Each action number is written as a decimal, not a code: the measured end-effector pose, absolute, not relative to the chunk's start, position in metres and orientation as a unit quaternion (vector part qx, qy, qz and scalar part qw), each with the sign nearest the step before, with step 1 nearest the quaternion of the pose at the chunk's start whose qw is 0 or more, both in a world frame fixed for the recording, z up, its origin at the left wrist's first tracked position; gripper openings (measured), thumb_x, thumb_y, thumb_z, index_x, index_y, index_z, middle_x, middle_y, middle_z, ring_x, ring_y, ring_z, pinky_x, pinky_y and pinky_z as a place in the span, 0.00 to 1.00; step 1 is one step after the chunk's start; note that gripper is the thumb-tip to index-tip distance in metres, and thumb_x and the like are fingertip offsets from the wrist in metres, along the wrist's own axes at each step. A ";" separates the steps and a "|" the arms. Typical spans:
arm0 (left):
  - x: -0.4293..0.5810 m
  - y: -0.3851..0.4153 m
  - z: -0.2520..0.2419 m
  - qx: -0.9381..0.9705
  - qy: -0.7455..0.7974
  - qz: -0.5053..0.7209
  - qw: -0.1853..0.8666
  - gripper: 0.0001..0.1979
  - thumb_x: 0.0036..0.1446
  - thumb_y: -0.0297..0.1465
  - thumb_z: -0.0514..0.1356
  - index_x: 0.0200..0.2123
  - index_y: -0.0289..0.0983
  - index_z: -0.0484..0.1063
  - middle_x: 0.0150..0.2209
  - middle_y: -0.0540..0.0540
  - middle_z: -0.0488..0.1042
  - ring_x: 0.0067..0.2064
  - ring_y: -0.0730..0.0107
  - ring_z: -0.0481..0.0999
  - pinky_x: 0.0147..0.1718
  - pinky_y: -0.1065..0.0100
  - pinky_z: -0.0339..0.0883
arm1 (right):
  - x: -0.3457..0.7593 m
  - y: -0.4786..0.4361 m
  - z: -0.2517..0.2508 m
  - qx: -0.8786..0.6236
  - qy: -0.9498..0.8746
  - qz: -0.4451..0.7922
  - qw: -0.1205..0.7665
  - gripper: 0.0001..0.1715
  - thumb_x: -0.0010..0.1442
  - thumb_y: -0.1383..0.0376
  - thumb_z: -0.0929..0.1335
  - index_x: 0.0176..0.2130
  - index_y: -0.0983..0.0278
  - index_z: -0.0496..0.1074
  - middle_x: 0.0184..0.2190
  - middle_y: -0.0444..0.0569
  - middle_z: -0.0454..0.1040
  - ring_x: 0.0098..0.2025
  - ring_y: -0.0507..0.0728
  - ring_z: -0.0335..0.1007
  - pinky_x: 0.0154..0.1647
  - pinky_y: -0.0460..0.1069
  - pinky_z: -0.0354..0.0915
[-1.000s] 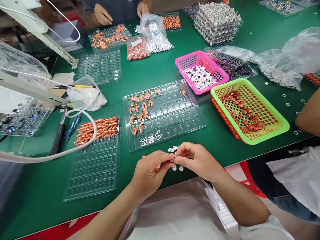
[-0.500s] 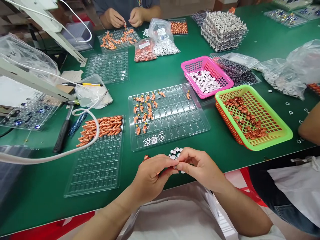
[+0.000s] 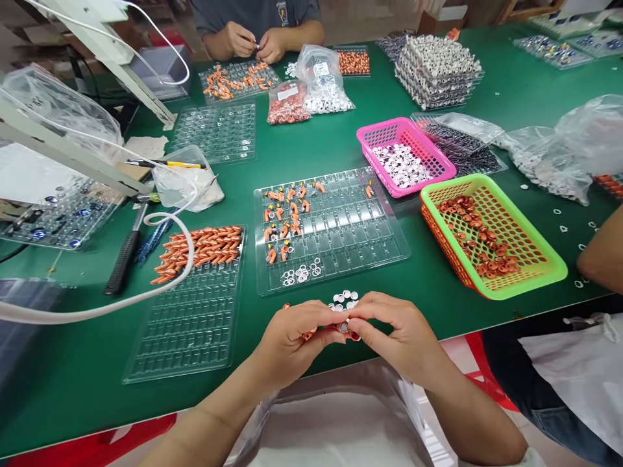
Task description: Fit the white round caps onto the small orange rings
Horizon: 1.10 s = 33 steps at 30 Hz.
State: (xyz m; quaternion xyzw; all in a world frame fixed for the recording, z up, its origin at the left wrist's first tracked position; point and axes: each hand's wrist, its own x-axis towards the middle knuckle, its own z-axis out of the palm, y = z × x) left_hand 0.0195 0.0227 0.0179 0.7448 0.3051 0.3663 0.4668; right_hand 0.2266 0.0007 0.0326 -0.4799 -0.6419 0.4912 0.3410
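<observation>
The left hand (image 3: 292,337) and the right hand (image 3: 396,331) are meeting at the near edge of the green surface (image 3: 341,139), fingertips touching. The fingers of both hands are curling in and pinching one small orange piece (image 3: 346,329) between them; a tiny round silvery bit is showing on it, and the rest is hiding behind the fingers. Just behind the hands, a little heap of white round caps (image 3: 344,299) is lying on the surface. A bit farther back, a clear tray (image 3: 341,240) is lying flat, holding a few orange pieces in its left pockets and some small white rings near its front edge. To the left, another clear tray (image 3: 187,324) is carrying a row of long orange parts (image 3: 199,250) at its far end. To the right, a green basket (image 3: 491,237) is holding brown-orange round pieces, and a pink basket (image 3: 403,154) behind it is holding white ones. A hammer (image 3: 125,250) is lying on the left side near a white cable (image 3: 97,305). Across the surface, another person's hands (image 3: 256,44) are pressing together over a tray of orange bits. At the right edge, someone's arm (image 3: 601,250) is resting on the surface.
</observation>
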 end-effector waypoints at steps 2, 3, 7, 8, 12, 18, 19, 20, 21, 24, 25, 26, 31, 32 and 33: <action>0.019 0.023 0.017 0.751 0.298 0.367 0.460 0.18 0.58 0.20 0.63 0.50 0.41 0.76 0.32 0.47 0.83 0.35 0.69 0.80 0.34 0.70 0.74 | 0.227 0.001 0.032 -0.482 -0.659 0.474 0.330 0.10 0.64 0.67 0.67 0.35 0.58 0.79 0.30 0.44 0.77 0.34 0.53 0.71 0.39 0.48 0.66; 0.019 0.023 0.017 0.754 0.297 0.367 0.456 0.18 0.59 0.20 0.63 0.50 0.41 0.75 0.32 0.47 0.83 0.35 0.69 0.79 0.34 0.69 0.74 | 0.227 0.000 0.031 -0.482 -0.667 0.468 0.323 0.10 0.64 0.66 0.67 0.34 0.58 0.79 0.29 0.44 0.77 0.34 0.53 0.71 0.40 0.49 0.66; 0.018 0.024 0.018 0.768 0.289 0.354 0.449 0.17 0.61 0.22 0.61 0.52 0.41 0.75 0.31 0.48 0.83 0.33 0.70 0.79 0.33 0.70 0.73 | 0.226 -0.001 0.031 -0.476 -0.691 0.457 0.295 0.11 0.65 0.64 0.67 0.32 0.58 0.78 0.26 0.43 0.75 0.31 0.54 0.68 0.46 0.52 0.65; 0.018 0.025 0.019 0.772 0.284 0.347 0.451 0.17 0.61 0.23 0.61 0.52 0.42 0.74 0.31 0.48 0.83 0.34 0.70 0.79 0.34 0.70 0.73 | 0.226 -0.001 0.031 -0.472 -0.694 0.458 0.292 0.12 0.65 0.65 0.66 0.32 0.58 0.77 0.25 0.43 0.75 0.30 0.53 0.68 0.47 0.53 0.64; 0.016 0.026 0.021 0.778 0.274 0.312 0.471 0.17 0.64 0.24 0.58 0.54 0.41 0.73 0.35 0.45 0.83 0.37 0.68 0.80 0.37 0.69 0.73 | 0.226 0.001 0.034 -0.462 -0.699 0.466 0.284 0.13 0.65 0.66 0.66 0.30 0.58 0.76 0.25 0.42 0.76 0.30 0.53 0.69 0.48 0.53 0.63; 0.014 0.026 0.020 0.759 0.281 0.293 0.508 0.18 0.64 0.23 0.57 0.55 0.43 0.73 0.36 0.46 0.83 0.39 0.68 0.80 0.38 0.68 0.73 | 0.225 0.001 0.034 -0.471 -0.705 0.457 0.269 0.14 0.64 0.67 0.66 0.28 0.58 0.75 0.24 0.41 0.75 0.30 0.53 0.69 0.47 0.52 0.63; 0.014 0.026 0.020 0.756 0.282 0.296 0.510 0.18 0.64 0.24 0.58 0.55 0.44 0.73 0.35 0.46 0.83 0.38 0.68 0.80 0.37 0.68 0.73 | 0.224 0.001 0.034 -0.470 -0.707 0.454 0.269 0.13 0.64 0.67 0.66 0.28 0.59 0.75 0.24 0.41 0.74 0.30 0.53 0.68 0.47 0.52 0.63; 0.014 0.026 0.019 0.754 0.282 0.301 0.512 0.18 0.64 0.25 0.59 0.55 0.44 0.74 0.35 0.46 0.84 0.37 0.68 0.80 0.37 0.69 0.73 | 0.224 0.002 0.034 -0.468 -0.710 0.452 0.269 0.13 0.64 0.67 0.66 0.28 0.59 0.75 0.24 0.42 0.74 0.29 0.52 0.68 0.46 0.52 0.63; 0.014 0.027 0.019 0.750 0.281 0.305 0.515 0.17 0.63 0.26 0.60 0.54 0.44 0.75 0.35 0.46 0.84 0.37 0.68 0.80 0.36 0.69 0.74 | 0.224 0.002 0.034 -0.464 -0.713 0.451 0.269 0.13 0.63 0.68 0.66 0.29 0.59 0.76 0.24 0.42 0.74 0.29 0.52 0.68 0.45 0.51 0.64; 0.013 0.028 0.016 0.729 0.265 0.329 0.538 0.16 0.62 0.28 0.61 0.53 0.45 0.76 0.32 0.45 0.84 0.34 0.67 0.80 0.35 0.67 0.74 | 0.223 0.004 0.035 -0.444 -0.725 0.451 0.272 0.12 0.64 0.68 0.66 0.30 0.59 0.76 0.25 0.42 0.76 0.28 0.52 0.67 0.41 0.50 0.64; 0.013 0.028 0.015 0.717 0.261 0.337 0.552 0.15 0.62 0.29 0.62 0.52 0.46 0.76 0.31 0.45 0.83 0.33 0.67 0.80 0.35 0.67 0.74 | 0.223 0.004 0.035 -0.434 -0.730 0.451 0.275 0.12 0.64 0.68 0.66 0.30 0.59 0.76 0.25 0.43 0.76 0.28 0.52 0.67 0.39 0.49 0.64; 0.012 0.028 0.014 0.702 0.258 0.342 0.569 0.15 0.62 0.30 0.62 0.52 0.46 0.77 0.31 0.45 0.83 0.33 0.67 0.80 0.34 0.66 0.73 | 0.224 0.005 0.035 -0.424 -0.734 0.451 0.279 0.12 0.64 0.68 0.66 0.31 0.60 0.76 0.25 0.43 0.76 0.28 0.52 0.67 0.38 0.49 0.64; 0.012 0.023 0.009 0.633 0.257 0.358 0.637 0.13 0.60 0.32 0.64 0.48 0.45 0.79 0.26 0.43 0.81 0.30 0.66 0.78 0.32 0.66 0.72 | 0.225 0.001 0.031 -0.383 -0.743 0.452 0.310 0.11 0.65 0.67 0.65 0.32 0.60 0.76 0.25 0.44 0.77 0.28 0.52 0.68 0.32 0.48 0.63; 0.013 0.022 0.008 0.625 0.254 0.362 0.644 0.13 0.60 0.32 0.64 0.48 0.45 0.79 0.26 0.43 0.81 0.30 0.67 0.78 0.32 0.66 0.72 | 0.225 0.000 0.030 -0.378 -0.744 0.452 0.317 0.10 0.65 0.67 0.66 0.33 0.60 0.76 0.26 0.44 0.77 0.29 0.52 0.69 0.32 0.48 0.64; 0.013 0.021 0.007 0.618 0.247 0.370 0.649 0.13 0.60 0.31 0.64 0.49 0.45 0.79 0.26 0.43 0.81 0.30 0.67 0.78 0.31 0.67 0.71 | 0.225 -0.001 0.028 -0.373 -0.744 0.448 0.328 0.10 0.65 0.67 0.66 0.34 0.60 0.76 0.27 0.45 0.77 0.29 0.52 0.69 0.33 0.48 0.65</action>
